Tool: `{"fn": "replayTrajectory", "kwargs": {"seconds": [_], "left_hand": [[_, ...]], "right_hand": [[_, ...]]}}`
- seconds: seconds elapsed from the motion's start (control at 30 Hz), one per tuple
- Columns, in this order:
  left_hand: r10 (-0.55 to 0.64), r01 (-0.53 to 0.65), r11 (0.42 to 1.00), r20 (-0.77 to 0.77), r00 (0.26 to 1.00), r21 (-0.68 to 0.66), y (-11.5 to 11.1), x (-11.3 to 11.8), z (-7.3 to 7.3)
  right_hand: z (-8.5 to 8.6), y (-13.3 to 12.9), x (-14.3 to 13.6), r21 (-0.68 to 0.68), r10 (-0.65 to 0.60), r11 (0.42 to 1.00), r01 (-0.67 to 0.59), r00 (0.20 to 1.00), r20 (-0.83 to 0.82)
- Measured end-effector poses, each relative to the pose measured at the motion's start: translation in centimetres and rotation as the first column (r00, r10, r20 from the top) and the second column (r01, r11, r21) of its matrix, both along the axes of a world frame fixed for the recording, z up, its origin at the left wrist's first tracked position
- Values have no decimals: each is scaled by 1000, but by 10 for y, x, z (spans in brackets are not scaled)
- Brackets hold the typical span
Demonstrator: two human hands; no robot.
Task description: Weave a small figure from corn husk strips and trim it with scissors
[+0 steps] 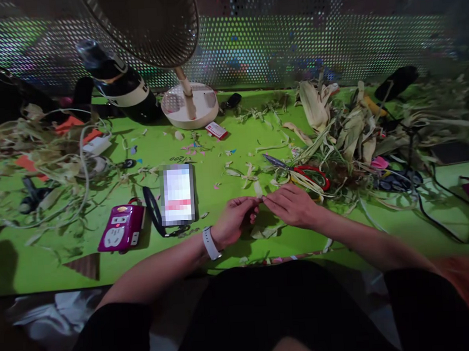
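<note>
Fingertips together, my left hand (236,217) and my right hand (293,205) meet over the green table. Both pinch a small pale strip of corn husk (258,189), whose end stands up between them; the rest of it is hidden by the fingers. Just beyond my right hand lies a pair of scissors (316,174) with red handles, blades pointing away to the left. A loose piece of husk (266,231) rests on the table below my hands. Dry corn husks (352,130) are heaped to the right.
A phone (178,194) and a purple power box (121,227) lie left of my hands. Behind them stand a fan (189,107) and a large dark bottle (130,94). More husks and cables (85,167) tangle at far left. A perforated metal panel (251,49) borders the table's back.
</note>
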State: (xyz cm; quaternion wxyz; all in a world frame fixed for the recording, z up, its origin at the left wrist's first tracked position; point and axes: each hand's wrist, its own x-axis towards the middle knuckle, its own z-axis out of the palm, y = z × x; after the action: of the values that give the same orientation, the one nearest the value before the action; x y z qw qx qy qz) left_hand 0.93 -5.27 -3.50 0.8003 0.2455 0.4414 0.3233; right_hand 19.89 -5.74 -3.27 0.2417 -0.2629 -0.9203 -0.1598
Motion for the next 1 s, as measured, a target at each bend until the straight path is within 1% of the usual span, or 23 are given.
{"fn": "replayTrajectory", "kwargs": {"seconds": [0.07,0.17,0.3,0.47,0.57,0.7,0.83,0.93,1.0], "left_hand": [[-6,6,1000,3,1000,-2,0,0,0],[-4,4,999,6,1000,-36,-1,-1,0],[-4,7,996,33,999,-90,0,-1,0],[-18,25,993,63,998,-118,-1,-1,0],[-22,32,990,75,997,-137,-2,-1,2],[-6,17,991,76,997,-136,-2,-1,4],[26,-11,989,100,995,-150,-3,0,3],[45,-29,989,106,993,-146,-5,0,0],[58,-45,991,105,993,-123,-7,0,-2]], "right_hand": [[4,1,-1,53,33,998,-33,999,15],[8,3,0,70,58,996,-60,998,34],[8,3,4,32,78,996,-78,997,11],[5,3,5,-21,74,997,-74,997,-14],[4,3,3,-20,74,997,-75,996,-39],[5,3,3,-4,70,998,-70,995,-64],[5,3,5,-26,58,998,-60,995,-77],[1,4,4,-44,28,999,-32,995,-98],[-1,4,1,-62,-16,998,8,990,-142]]}}
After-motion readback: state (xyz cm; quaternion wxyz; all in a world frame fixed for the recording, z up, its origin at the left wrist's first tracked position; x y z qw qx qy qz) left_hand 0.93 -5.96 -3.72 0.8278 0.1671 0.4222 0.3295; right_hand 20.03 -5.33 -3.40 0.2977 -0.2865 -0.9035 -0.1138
